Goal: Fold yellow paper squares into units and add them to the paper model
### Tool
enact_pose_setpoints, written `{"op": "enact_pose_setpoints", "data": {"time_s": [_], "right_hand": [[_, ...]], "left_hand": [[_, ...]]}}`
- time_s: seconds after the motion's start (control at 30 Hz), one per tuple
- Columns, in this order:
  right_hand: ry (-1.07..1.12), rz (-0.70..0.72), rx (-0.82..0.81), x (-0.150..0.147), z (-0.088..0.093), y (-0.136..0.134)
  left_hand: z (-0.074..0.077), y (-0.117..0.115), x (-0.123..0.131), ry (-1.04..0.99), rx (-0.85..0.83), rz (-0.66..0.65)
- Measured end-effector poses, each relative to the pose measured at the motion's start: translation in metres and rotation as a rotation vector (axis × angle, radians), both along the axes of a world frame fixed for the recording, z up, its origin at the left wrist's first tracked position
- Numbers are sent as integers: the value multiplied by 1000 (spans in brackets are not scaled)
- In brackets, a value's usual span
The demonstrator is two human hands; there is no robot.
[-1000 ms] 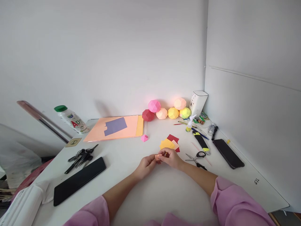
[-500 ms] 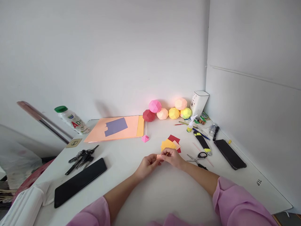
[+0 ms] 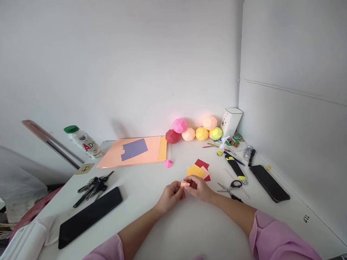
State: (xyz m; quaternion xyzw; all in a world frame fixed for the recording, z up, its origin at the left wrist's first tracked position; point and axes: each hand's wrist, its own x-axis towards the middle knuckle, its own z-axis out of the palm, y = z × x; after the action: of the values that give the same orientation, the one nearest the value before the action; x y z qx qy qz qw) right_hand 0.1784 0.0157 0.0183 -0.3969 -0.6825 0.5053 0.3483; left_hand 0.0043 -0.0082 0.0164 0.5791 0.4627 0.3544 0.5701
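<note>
Between my two hands is a small folded piece of peach paper (image 3: 184,184), close above the white table. My left hand (image 3: 170,194) pinches its left side with closed fingers. On the other side, my right hand (image 3: 200,187) has its thumb and fingers curled on the paper's edge. Just beyond the right hand lie yellow paper pieces (image 3: 195,170), overlapping red paper (image 3: 202,164) and a peach piece (image 3: 206,172). A small folded pink paper shape (image 3: 168,163) sits beyond the left hand.
Scissors (image 3: 230,189), a box cutter (image 3: 236,169), a glue bottle (image 3: 220,150) and a black phone (image 3: 269,183) are at right. Faceted paper balls (image 3: 180,125) stand by the wall. Left are keys (image 3: 94,188), a black slab (image 3: 90,216), peach sheets (image 3: 111,155) and a white bottle (image 3: 84,142).
The peach paper shows more of its surface between my fingers, and my right fingers have shifted on it. The whole view has moved slightly; the table things lie as before.
</note>
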Motion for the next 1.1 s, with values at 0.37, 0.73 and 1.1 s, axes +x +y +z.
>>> {"op": "enact_pose_setpoints", "data": {"time_s": [0.37, 0.73, 1.1], "right_hand": [[-87, 30, 114, 1, -6, 1], [-44, 54, 35, 1, -5, 0], [-101, 8, 128, 0, -8, 0]], "left_hand": [[2, 0, 1, -47, 0, 7], [2, 1, 2, -44, 14, -16], [-4, 1, 2, 147, 131, -63]]}}
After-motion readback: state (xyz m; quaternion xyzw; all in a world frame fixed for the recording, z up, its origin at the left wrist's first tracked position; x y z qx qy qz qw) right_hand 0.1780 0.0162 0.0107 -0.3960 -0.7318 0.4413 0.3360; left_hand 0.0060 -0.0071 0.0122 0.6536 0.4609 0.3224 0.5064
